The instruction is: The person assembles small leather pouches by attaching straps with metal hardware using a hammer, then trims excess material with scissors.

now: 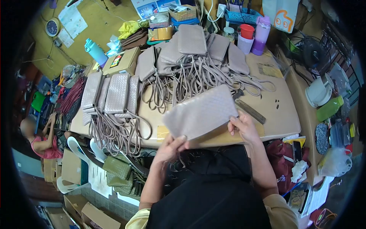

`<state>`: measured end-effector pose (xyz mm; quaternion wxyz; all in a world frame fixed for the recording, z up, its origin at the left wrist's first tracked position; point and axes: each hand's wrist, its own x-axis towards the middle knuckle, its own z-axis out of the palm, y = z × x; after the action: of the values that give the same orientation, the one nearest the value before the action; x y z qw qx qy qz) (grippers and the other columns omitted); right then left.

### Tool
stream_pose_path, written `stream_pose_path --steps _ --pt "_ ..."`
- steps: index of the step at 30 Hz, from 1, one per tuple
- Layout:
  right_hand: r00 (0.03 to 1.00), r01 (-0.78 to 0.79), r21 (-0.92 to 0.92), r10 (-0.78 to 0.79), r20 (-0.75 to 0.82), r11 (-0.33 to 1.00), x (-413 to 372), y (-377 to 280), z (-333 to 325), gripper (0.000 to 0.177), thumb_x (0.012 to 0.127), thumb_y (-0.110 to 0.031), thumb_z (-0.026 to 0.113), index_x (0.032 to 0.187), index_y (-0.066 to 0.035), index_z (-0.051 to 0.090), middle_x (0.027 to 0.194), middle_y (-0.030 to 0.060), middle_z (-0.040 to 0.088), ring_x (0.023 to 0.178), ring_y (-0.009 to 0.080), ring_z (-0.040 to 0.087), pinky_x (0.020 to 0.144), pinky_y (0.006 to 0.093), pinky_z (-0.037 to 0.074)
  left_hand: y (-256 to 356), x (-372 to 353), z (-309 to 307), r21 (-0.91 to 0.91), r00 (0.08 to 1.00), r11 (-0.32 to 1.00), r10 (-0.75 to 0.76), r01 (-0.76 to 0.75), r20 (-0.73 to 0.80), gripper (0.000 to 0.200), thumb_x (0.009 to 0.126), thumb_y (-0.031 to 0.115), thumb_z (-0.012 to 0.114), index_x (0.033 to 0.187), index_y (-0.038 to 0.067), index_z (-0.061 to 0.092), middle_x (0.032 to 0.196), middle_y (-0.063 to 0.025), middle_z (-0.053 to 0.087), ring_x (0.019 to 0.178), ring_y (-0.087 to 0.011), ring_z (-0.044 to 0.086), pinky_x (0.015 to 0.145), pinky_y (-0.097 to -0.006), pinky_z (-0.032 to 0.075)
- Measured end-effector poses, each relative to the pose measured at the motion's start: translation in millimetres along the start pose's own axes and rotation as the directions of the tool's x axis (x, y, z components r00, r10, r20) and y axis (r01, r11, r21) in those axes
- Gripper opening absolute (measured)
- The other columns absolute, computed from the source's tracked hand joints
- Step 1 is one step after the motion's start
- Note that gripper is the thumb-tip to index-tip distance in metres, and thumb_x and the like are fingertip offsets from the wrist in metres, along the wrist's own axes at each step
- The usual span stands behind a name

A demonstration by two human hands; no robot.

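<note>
A greyish-pink woven pouch point(202, 111) is held up over the table's front edge, tilted, its left end slightly blurred. My left hand point(170, 148) pinches its lower left corner, and a thin strap hangs below those fingers. At its right end, my right hand point(243, 126) grips the edge between thumb and fingers. Behind it lies a pile of similar pouches point(192, 39) with long looped straps point(198, 76). More woven pouches point(116, 93) are stacked to the left, their straps hanging over the table edge. A hammer point(249, 110) lies just behind my right hand.
The brown table point(282, 114) holds a cardboard box point(122, 62), a blue bottle point(96, 52), a purple bottle point(261, 35) and a red cup point(247, 31). Green pouches point(118, 171) lie on a white chair point(100, 177) at lower left. Another person point(45, 143) sits at far left.
</note>
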<state>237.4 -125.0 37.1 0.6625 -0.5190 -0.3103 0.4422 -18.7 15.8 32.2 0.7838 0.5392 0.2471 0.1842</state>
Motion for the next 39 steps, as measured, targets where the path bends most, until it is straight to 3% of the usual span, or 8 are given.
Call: stream_pose_path --steps 5,8,12,18,25,27,30,39 --pt "0.999 0.053 -0.189 -0.053 0.007 0.981 2.7 -2.3 -21.9 0.012 0.096 -0.01 0.055 0.102 0.0 0.055 0.07 0.0018 0.056 0.058 0.0054 0.052 0.054 0.0185 0.042 70.6 -14.6 -60.0 0.012 0.668 0.901 0.331 -0.434 -0.667 0.025 0.092 0.018 0.062 0.106 0.001 0.052 0.083 -0.0032 0.058 0.07 -0.0114 0.059 0.06 -0.0204 0.049" --pt "0.995 0.061 -0.255 -0.079 -0.061 0.965 8.7 0.6 -35.6 0.01 0.095 -0.01 0.056 0.099 -0.001 0.056 0.069 0.0008 0.056 0.058 0.0045 0.05 0.053 0.0182 0.042 102.8 -6.9 -158.3 -0.071 0.752 0.871 0.376 -0.486 -0.541 0.024 0.101 0.024 0.046 0.087 0.005 0.052 0.065 0.0029 0.043 0.05 -0.0051 0.033 0.044 -0.0203 0.031" --pt "0.988 0.071 -0.351 -0.115 -0.106 0.934 18.1 11.7 -40.5 0.007 0.094 -0.009 0.056 0.096 -0.002 0.057 0.069 -0.0003 0.056 0.057 0.004 0.049 0.053 0.0184 0.041 89.0 39.6 -219.9 -0.388 0.787 0.829 0.099 -0.404 -0.609 0.029 0.099 0.015 0.048 0.112 -0.01 0.055 0.106 -0.0161 0.063 0.095 -0.0189 0.065 0.079 -0.0238 0.057" --pt "0.984 0.045 -0.435 -0.114 -0.134 0.899 13.3 23.8 -46.8 0.006 0.092 -0.007 0.056 0.095 -0.001 0.058 0.067 -0.0001 0.055 0.058 0.004 0.049 0.053 0.02 0.04 83.2 44.7 -243.9 0.341 0.72 0.936 0.292 -0.081 -0.629 0.026 0.088 0.01 0.065 0.102 -0.011 0.061 0.094 -0.0164 0.068 0.081 -0.0201 0.068 0.067 -0.026 0.055" --pt "0.834 0.044 -0.868 -0.497 -0.24 0.494 7.9 17.5 -54.8 0.014 0.082 -0.001 0.063 0.096 -0.004 0.061 0.082 0.0099 0.06 0.071 0.0205 0.058 0.063 0.0327 0.046 93.7 13.2 -164.3 0.765 -0.033 0.267 0.951 0.586 -0.307 0.079 0.073 0.013 0.076 0.14 0.005 0.036 0.11 -0.0249 0.058 0.11 -0.0366 0.053 0.101 -0.0472 0.036" --pt "0.661 -0.014 -0.999 -0.75 -0.039 0.039 13.1 8.5 -52.8 0.021 0.076 0.002 0.064 0.096 -0.004 0.063 0.099 0.0135 0.059 0.091 0.0306 0.057 0.078 0.041 0.045 95.6 39.5 -162.3 0.908 0.14 0.091 0.977 0.409 -0.161 0.07 0.073 0.01 0.074 0.136 0.005 0.042 0.112 -0.0231 0.058 0.109 -0.0365 0.053 0.1 -0.0462 0.037" --pt "0.698 0.138 -0.977 -0.716 -0.021 0.164 32.4 31.3 -63.8 0.026 0.073 0.002 0.064 0.098 -0.005 0.063 0.106 0.0132 0.057 0.101 0.0331 0.053 0.087 0.0444 0.041 91.5 115.2 -146.6 0.997 0.433 0.052 0.901 -0.049 -0.026 0.048 0.074 0.003 0.066 0.121 0.001 0.057 0.118 -0.0196 0.058 0.113 -0.0369 0.053 0.099 -0.0437 0.04" --pt "0.813 0.201 -0.957 -0.581 0.044 0.21 72.9 32.3 -32.7 0.025 0.075 -0.005 0.066 0.1 -0.006 0.064 0.106 0.0098 0.058 0.102 0.0309 0.053 0.088 0.0426 0.041 96.1 209.3 -150.8 0.994 0.688 -0.022 0.724 0.106 -0.057 0.035 0.077 0.008 0.062 0.112 0.009 0.066 0.094 -0.0173 0.065 0.084 -0.0361 0.065 0.073 -0.0458 0.051"
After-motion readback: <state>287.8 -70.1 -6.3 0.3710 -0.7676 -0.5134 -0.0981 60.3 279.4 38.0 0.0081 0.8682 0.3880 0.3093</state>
